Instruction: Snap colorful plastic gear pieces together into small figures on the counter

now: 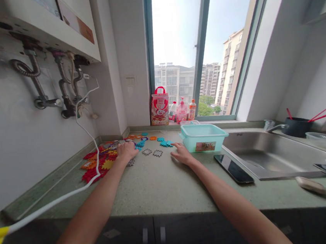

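Observation:
Several flat plastic puzzle pieces (103, 161) in red, orange, yellow, teal and grey lie spread over the back left of the green counter (158, 184). My left hand (126, 150) rests knuckles-up on the pile with its fingers curled down among the pieces; what it grips is hidden. My right hand (181, 154) lies on the counter, fingers stretched toward a cluster of teal pieces (165, 142). Two grey pieces (152, 152) sit between my hands. A light teal plastic tub (203, 136) stands just right of my right hand.
A black phone (233, 168) lies by the steel sink (274, 157). A white cable (87, 137) hangs from the wall heater across the counter's left. A red bag (159, 107) and bottles (183, 112) stand on the window sill. A black pot with red chopsticks (299, 125) sits at the far right.

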Available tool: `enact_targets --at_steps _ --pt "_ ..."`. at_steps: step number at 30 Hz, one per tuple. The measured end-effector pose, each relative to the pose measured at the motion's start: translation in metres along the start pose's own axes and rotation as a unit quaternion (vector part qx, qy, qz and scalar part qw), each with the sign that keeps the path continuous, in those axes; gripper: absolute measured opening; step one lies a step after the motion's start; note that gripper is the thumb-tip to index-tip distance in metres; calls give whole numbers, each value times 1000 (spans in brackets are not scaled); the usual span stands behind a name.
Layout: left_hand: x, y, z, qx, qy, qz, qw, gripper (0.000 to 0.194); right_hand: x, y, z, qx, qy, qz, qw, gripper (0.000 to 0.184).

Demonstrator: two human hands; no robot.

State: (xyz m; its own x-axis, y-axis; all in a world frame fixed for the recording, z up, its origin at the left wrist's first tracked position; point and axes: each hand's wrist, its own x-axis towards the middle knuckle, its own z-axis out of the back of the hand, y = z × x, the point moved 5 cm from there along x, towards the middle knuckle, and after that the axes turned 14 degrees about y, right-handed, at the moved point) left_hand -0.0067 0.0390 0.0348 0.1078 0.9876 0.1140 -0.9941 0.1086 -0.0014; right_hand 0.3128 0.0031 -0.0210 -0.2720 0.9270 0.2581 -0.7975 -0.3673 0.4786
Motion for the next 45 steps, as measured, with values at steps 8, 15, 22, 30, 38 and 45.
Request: enact_targets --at_steps 8,15,22,30,38,45 --pt "-6 -12 16 -56 -60 -74 994 19 1 1 1 9 -1 -6 1000 55" --pt "-45 -92 15 -151 -64 -383 909 14 3 0 6 33 11 -6 999 44" --pt "-67 -125 -10 -162 49 -505 846 10 -5 20 13 65 93 51 992 39" --pt "-60 -118 -6 -191 55 -491 848 19 -10 41 11 58 206 133 968 34" --pt "-52 -120 -12 -214 77 -469 853 23 -2 25 11 28 148 85 985 19" --pt "-57 -125 -9 -148 36 -470 869 22 -4 25 11 22 157 75 984 15"
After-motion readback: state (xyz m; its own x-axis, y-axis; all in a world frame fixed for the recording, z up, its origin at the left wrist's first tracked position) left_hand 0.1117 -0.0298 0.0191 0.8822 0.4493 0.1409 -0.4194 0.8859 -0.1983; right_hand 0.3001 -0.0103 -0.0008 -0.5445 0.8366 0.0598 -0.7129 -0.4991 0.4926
